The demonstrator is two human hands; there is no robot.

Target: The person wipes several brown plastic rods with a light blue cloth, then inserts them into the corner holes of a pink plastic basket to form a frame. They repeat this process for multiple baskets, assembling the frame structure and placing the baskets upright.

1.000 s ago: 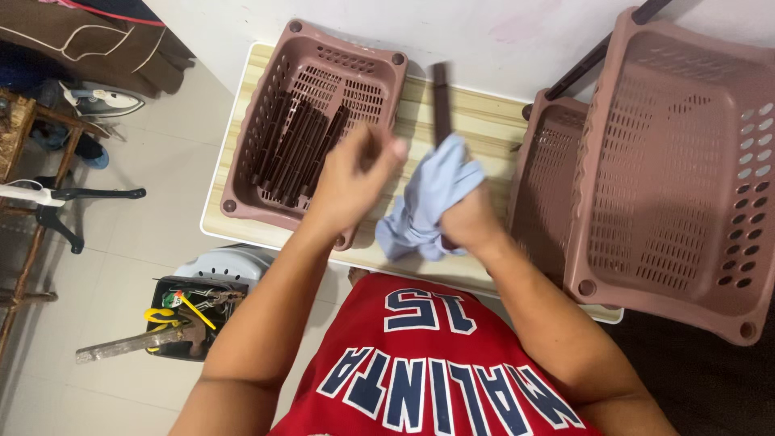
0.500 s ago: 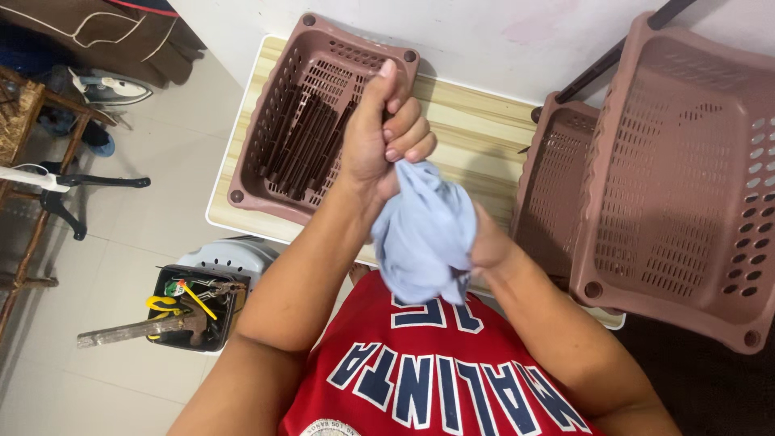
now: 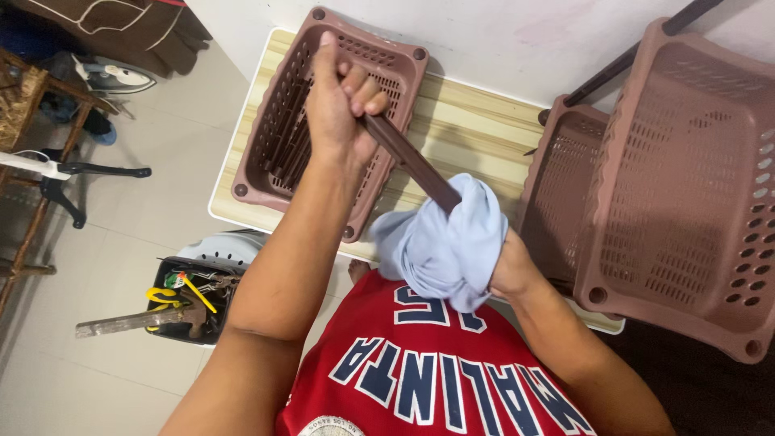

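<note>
Three brown plastic baskets with holes in their walls are seen. One basket (image 3: pixel 278 153) lies on the left part of the light wooden table (image 3: pixel 472 129), and a bunch of dark brown sticks (image 3: pixel 282 149) is kept inside it. Two more baskets are at the right: a big one (image 3: pixel 694 186) is tipped up, and a smaller one (image 3: pixel 561 186) is tucked just beside it.

One long dark brown stick (image 3: pixel 412 161) is held above the table, slanted between the two hands. Its upper end is gripped by the left hand (image 3: pixel 339 109), whose fingers are closed tight around it. Its lower end is wrapped in one light blue cloth (image 3: pixel 444 242). The cloth is bunched around the right hand (image 3: pixel 504 266), so its fingers are hidden, but the cloth and the stick are clasped by it.

A red sleeveless shirt (image 3: pixel 428 371) with white and blue letters is worn. On the floor at the left, one black box of tools (image 3: pixel 190 299) is seen, with a hammer (image 3: pixel 137 319) sticking out.
</note>
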